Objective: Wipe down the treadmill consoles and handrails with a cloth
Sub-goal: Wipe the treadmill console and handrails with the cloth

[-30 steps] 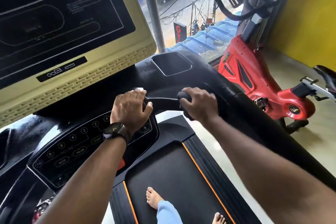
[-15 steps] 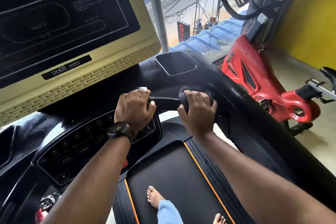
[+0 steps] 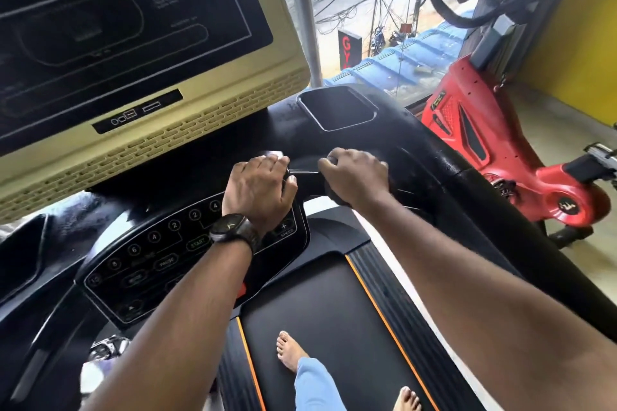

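I stand on a black treadmill. My left hand (image 3: 260, 190), with a watch on its wrist, grips the left end of a short black grip bar (image 3: 305, 173) just above the button console (image 3: 160, 257). My right hand (image 3: 357, 177) is curled over the right end of that bar, wrapped round a dark wad that looks like the cloth (image 3: 337, 201); only a bit of it shows under the palm. The thick black right handrail (image 3: 500, 217) runs back toward me beside my right forearm.
A cream-framed dark screen (image 3: 117, 27) hangs above the console. A cup recess (image 3: 337, 107) sits behind the bar. A red exercise bike (image 3: 500, 160) stands to the right by a yellow wall, and a window lies ahead. My bare feet are on the belt (image 3: 327, 310).
My right hand has turned over the top of the grip bar with the dark wad, knuckles now up. My left hand keeps its hold on the bar's left end.
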A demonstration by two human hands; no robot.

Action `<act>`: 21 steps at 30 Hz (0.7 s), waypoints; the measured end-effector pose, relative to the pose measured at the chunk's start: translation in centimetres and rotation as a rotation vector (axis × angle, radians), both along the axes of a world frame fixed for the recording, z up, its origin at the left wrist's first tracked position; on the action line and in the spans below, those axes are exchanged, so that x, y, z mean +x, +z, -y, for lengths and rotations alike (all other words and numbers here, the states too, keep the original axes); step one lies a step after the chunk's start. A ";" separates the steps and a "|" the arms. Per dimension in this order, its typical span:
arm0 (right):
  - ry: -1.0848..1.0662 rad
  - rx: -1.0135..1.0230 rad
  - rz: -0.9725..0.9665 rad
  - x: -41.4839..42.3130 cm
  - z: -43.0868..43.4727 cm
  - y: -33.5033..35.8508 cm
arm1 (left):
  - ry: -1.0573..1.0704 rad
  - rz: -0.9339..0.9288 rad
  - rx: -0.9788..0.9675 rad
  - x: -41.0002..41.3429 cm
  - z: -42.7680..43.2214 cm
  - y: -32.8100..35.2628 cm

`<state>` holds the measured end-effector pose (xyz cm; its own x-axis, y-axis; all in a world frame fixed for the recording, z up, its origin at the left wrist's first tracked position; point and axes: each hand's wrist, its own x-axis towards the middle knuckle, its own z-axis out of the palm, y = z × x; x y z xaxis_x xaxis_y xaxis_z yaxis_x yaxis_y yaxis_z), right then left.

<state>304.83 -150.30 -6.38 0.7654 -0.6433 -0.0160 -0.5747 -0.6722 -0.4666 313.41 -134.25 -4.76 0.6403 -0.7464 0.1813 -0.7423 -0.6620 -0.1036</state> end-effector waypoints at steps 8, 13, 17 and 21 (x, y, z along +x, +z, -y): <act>0.113 0.159 -0.085 1.9 1.5 1.6 | 0.003 -0.002 0.021 -0.1 0.0 0.1; 0.013 -0.161 0.100 -0.7 -3.5 0.1 | -0.001 0.019 0.010 0.1 -0.1 0.0; 0.135 0.193 -0.075 3.2 0.1 2.3 | 0.001 0.014 0.022 -0.1 0.0 0.1; 0.040 -0.166 0.108 1.5 -3.7 0.6 | -0.009 0.022 0.006 0.1 -0.2 -0.1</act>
<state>306.28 -146.58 -5.73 0.7822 -0.5991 0.1707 -0.4986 -0.7664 -0.4049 313.50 -134.07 -4.85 0.6292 -0.7534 0.1909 -0.7458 -0.6544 -0.1244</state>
